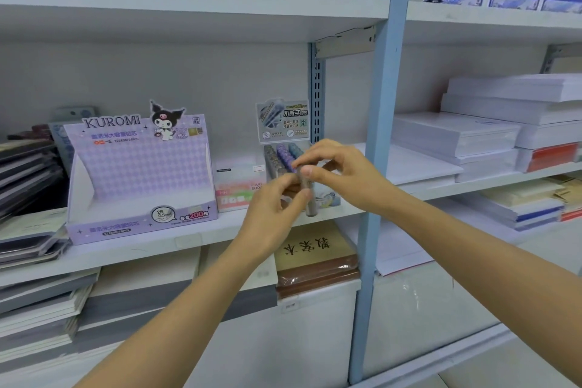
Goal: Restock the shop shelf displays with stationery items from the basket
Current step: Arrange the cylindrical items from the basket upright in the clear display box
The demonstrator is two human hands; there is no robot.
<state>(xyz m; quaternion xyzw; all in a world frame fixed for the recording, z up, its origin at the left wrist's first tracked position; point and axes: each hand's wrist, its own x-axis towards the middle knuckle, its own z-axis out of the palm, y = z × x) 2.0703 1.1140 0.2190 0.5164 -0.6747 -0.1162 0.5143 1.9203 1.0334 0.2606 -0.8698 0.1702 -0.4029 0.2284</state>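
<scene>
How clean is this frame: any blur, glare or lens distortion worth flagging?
Head view: wide-angle bend bows the pale blue shelf post; soft blur on the left hand, right hand and the small grey tube they pinch; the lilac Kuromi cardboard display box reads clearly; even lighting, slight glare on the plastic-wrapped brown notebooks.

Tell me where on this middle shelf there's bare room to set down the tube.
The Kuromi box tray looks empty. A bare shelf strip runs before it and the pink box. Crowded: the tube display behind the left hand and right hand, which pinch the tube; notebooks far left.
</scene>
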